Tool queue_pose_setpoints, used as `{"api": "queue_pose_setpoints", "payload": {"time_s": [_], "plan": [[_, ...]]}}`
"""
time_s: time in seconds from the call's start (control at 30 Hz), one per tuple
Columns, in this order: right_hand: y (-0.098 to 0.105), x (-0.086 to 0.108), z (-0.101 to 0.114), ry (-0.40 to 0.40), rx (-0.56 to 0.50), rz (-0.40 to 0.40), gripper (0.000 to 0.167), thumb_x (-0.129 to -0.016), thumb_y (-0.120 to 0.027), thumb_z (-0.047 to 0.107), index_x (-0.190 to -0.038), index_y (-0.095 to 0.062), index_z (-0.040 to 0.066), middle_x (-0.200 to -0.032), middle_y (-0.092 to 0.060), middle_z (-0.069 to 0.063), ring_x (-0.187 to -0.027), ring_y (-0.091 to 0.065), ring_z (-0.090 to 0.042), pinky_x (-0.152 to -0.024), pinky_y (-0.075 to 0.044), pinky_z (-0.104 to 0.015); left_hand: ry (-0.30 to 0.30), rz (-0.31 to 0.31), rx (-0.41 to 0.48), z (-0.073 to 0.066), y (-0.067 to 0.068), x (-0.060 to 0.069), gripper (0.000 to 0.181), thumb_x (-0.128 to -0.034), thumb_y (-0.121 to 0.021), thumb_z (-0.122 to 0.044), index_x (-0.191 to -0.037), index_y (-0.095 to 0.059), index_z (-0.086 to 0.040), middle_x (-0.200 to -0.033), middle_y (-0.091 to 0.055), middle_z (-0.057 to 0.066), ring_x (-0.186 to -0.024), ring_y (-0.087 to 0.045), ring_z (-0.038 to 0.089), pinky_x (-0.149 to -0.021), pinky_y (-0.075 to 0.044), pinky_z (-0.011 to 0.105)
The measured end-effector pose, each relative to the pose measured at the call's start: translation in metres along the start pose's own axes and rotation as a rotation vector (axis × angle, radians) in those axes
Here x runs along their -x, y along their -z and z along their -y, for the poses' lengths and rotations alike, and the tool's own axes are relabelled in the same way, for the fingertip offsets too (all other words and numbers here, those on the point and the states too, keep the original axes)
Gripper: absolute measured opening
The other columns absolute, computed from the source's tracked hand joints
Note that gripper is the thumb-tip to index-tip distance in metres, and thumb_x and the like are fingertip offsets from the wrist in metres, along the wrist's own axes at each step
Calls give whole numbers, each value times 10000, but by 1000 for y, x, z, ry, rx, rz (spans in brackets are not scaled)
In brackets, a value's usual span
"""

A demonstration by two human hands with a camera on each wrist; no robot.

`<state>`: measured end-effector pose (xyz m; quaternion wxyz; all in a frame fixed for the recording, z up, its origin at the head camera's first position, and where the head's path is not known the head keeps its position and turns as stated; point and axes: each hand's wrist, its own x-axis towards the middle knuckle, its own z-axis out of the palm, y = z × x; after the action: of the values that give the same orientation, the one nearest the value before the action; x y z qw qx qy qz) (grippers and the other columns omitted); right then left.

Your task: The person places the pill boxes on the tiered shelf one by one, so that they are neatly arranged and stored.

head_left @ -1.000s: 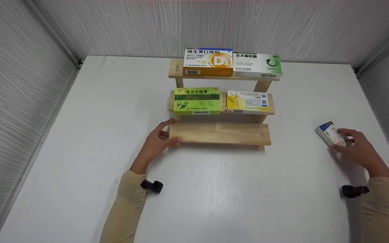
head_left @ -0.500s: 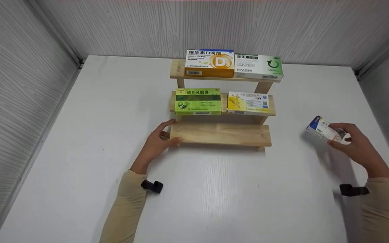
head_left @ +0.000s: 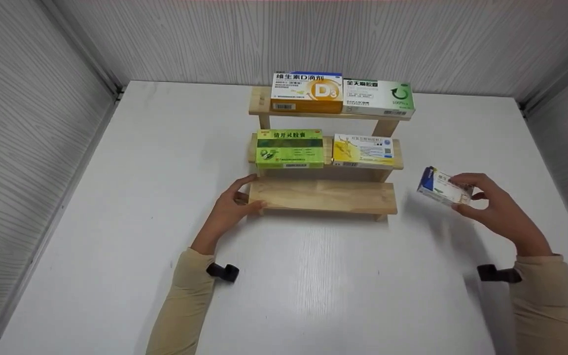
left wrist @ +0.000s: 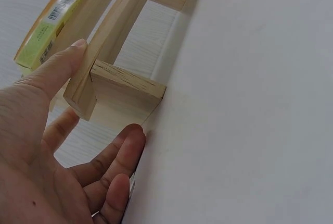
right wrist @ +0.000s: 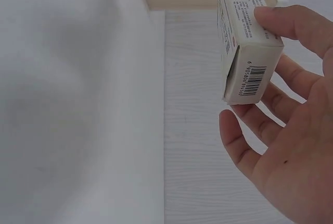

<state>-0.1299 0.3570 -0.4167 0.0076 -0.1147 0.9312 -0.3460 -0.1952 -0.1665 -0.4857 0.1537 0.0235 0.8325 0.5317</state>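
My right hand [head_left: 493, 209] pinches a small white and blue medicine box [head_left: 439, 186] between thumb and fingers. The box is held above the table, to the right of a three-step wooden rack [head_left: 323, 196], its blue end towards the rack. In the right wrist view a barcode shows on the end of the medicine box [right wrist: 251, 81]. At the rack's bottom step, my left hand [head_left: 226, 209] grips the left end, the thumb on its front edge. The left wrist view shows the thumb of my left hand [left wrist: 57, 146] against the wood and other fingers below.
On the top step stand an orange and white D3 box [head_left: 306, 91] and a green and white box [head_left: 377, 96]. The middle step bears a green box [head_left: 289, 148] and a yellow and white box [head_left: 363, 149]. Grained panels [head_left: 313, 39] border the white table [head_left: 313, 286].
My right hand has carried the medicine box left towards the rack, raising it off the table and tilting it. The left hand keeps its place on the bottom step.
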Motion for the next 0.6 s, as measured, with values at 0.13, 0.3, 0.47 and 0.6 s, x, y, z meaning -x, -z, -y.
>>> {"api": "queue_pose_setpoints", "payload": {"time_s": [0.13,0.3,0.47,0.6], "plan": [[-13,-9,16,31,-21,43,542,-882,-693,75,-1377,-484,147,-1325,-431,106,-1026,-413,1,-837,-326,-187,-2,0,2,-1,0,1,775,-781,-779,-458,-1454,-413,-339,-1157,-604,140,-1064,-567,245,-793,-448,342],[-30,-21,38,83,-39,105,538,-878,-707,102,-1366,-491,171,-1369,-465,-11,-1070,-409,9,-840,-344,-195,-3,8,2,0,0,1,778,-775,-776,-483,-1450,-411,-355,-1162,-602,135,-1074,-563,244,-806,-441,350],[-48,-35,59,122,-65,165,503,-884,-702,124,-1342,-506,189,-1369,-488,-36,-1099,-412,7,-862,-373,-230,-4,21,13,0,1,1,779,-773,-776,-488,-1448,-407,-366,-1153,-604,137,-1071,-562,246,-801,-436,350],[-63,-48,77,157,-85,209,474,-889,-696,135,-1329,-524,170,-1350,-503,-40,-1089,-429,-56,-879,-399,-290,-1,15,11,0,0,1,779,-771,-777,-490,-1447,-411,-362,-1137,-609,135,-1048,-567,242,-785,-435,340]]}}
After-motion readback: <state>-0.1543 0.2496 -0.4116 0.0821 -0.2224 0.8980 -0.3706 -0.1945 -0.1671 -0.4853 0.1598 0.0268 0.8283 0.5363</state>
